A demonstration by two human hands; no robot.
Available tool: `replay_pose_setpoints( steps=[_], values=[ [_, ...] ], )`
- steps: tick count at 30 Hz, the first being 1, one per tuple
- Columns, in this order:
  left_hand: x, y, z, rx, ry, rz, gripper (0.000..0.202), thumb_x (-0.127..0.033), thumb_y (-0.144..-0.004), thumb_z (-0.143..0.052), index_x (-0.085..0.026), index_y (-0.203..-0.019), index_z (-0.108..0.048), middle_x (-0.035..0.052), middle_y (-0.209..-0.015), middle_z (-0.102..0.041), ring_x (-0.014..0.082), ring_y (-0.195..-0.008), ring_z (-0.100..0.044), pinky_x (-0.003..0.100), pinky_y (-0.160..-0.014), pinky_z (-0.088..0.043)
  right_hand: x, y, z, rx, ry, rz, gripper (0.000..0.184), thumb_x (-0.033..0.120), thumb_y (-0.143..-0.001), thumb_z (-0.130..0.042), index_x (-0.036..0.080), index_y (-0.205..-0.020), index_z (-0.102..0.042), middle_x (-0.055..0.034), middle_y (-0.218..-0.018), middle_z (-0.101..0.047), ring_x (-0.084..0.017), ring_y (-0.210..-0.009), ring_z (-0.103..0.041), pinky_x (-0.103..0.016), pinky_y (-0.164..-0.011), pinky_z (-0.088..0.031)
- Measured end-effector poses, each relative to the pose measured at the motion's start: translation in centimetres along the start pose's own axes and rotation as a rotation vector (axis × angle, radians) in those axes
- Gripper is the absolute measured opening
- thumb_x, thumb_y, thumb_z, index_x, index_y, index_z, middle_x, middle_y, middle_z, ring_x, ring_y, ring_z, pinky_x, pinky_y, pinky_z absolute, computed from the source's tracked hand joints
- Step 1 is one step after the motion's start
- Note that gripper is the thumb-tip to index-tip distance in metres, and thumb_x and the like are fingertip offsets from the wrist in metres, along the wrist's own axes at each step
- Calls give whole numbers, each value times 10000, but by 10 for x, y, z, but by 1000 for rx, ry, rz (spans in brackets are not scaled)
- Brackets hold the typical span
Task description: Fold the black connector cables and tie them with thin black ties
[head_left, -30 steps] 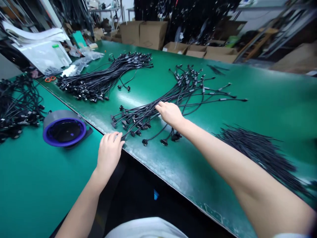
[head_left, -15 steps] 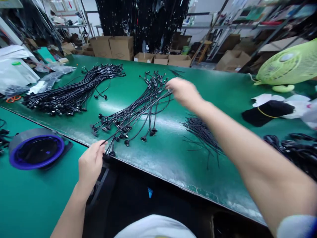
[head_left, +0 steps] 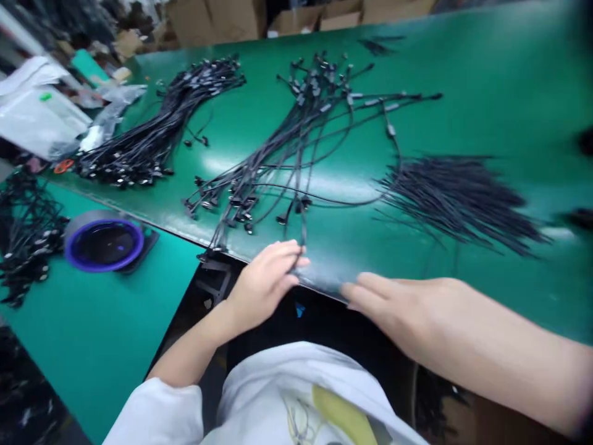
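Note:
A loose fan of black cables with plug ends [head_left: 287, 142] lies across the green table [head_left: 463, 74]. My left hand [head_left: 266, 281] is at the table's near edge, its fingers closed on the end of one black cable [head_left: 303, 232] that runs up into the fan. My right hand [head_left: 393, 306] is just right of it at the same edge, fingers stretched out flat and holding nothing. A dense bundle of thin black ties [head_left: 458, 198] lies to the right of the cables.
A second cable bundle [head_left: 157, 133] lies at the far left of the table. On the lower teal table [head_left: 83, 346] stand a grey and purple tape roll [head_left: 102, 241] and more cables [head_left: 23, 241]. Plastic bags [head_left: 41, 111], orange scissors [head_left: 62, 165] and cardboard boxes [head_left: 217, 18] are behind.
My right hand came back from the far cable ends to the near table edge. My left hand shifted right along the edge with a cable end. The view dropped lower.

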State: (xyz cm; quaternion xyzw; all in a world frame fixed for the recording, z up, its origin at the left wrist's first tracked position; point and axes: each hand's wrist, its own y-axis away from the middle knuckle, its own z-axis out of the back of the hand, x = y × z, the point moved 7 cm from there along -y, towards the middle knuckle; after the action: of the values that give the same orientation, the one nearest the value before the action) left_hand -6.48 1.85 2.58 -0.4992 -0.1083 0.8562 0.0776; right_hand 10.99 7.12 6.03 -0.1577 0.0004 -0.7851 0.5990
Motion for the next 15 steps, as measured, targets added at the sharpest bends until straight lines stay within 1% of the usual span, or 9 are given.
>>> replay_pose_setpoints(
  steps=[1, 2, 4, 6, 7, 9, 11, 13, 15],
  values=[
    [-9, 1, -18, 109, -24, -49, 307, -345, -973, -447, -187, -1162, -630, 136, -1206, -662, 242, -1187, -585, 446, -1062, -429, 12, -4, -2, 7, 13, -4, 233, 116, -838, -400, 252, -819, -588, -17, -683, -590, -116, -470, -499, -284, -422, -301],
    [-12, 3, -32, 209, 12, -41, 310, -335, -981, -428, -185, -1171, -622, 128, -1124, -693, 228, -1106, -626, 429, -1029, -455, 13, -9, -2, 23, 28, -36, 203, 143, -861, -422, 241, -824, -596, -22, -686, -589, -117, -496, -509, -283, -434, -286],
    [-6, 10, -48, 356, 197, 136, 305, -326, -988, -419, -176, -1162, -621, 72, -851, -701, 165, -799, -659, 327, -820, -538, -12, -14, 2, 42, 69, -206, 180, 295, -915, -475, 230, -832, -621, -34, -737, -617, -131, -583, -547, -275, -471, -268],
    [5, 18, -48, 428, 460, 361, 278, -354, -968, -476, -170, -1069, -659, -19, -569, -557, 98, -505, -516, 236, -581, -499, -49, -6, 7, 43, 69, -336, 304, 468, -935, -475, 232, -844, -645, -30, -819, -655, -148, -686, -587, -267, -517, -276],
    [8, 20, -42, 422, 611, 429, 270, -378, -949, -513, -170, -986, -680, -61, -470, -444, 70, -402, -404, 206, -485, -449, -65, 1, 10, 9, 60, -370, 384, 543, -942, -435, 237, -862, -653, -25, -855, -669, -157, -728, -599, -269, -535, -285],
    [12, 19, -17, 295, 883, 470, 273, -411, -910, -567, -184, -814, -686, -120, -366, -220, 34, -291, -172, 161, -339, -323, -92, 19, 16, -117, 28, -411, 547, 663, -943, -305, 251, -910, -661, -24, -893, -686, -173, -774, -613, -291, -567, -327],
    [18, 16, 20, 15, 996, 446, 252, -424, -874, -609, -206, -768, -677, -146, -351, -73, 25, -279, 7, 141, -258, -196, -112, 41, 14, -246, -39, -441, 658, 736, -919, -209, 259, -946, -663, -40, -901, -699, -185, -789, -628, -337, -615, -402],
    [25, 19, 54, -262, 967, 438, 205, -412, -854, -629, -215, -838, -685, -148, -372, -52, 33, -303, 65, 135, -234, -149, -128, 62, 2, -318, -119, -471, 661, 761, -899, -214, 285, -967, -668, -49, -903, -712, -208, -803, -650, -388, -680, -464],
    [29, 22, 72, -392, 929, 446, 202, -384, -863, -618, -198, -906, -684, -141, -409, -74, 39, -321, 59, 125, -244, -174, -142, 80, -15, -336, -157, -527, 586, 748, -895, -262, 341, -979, -675, -37, -926, -720, -238, -830, -668, -417, -709, -498]
  ],
)
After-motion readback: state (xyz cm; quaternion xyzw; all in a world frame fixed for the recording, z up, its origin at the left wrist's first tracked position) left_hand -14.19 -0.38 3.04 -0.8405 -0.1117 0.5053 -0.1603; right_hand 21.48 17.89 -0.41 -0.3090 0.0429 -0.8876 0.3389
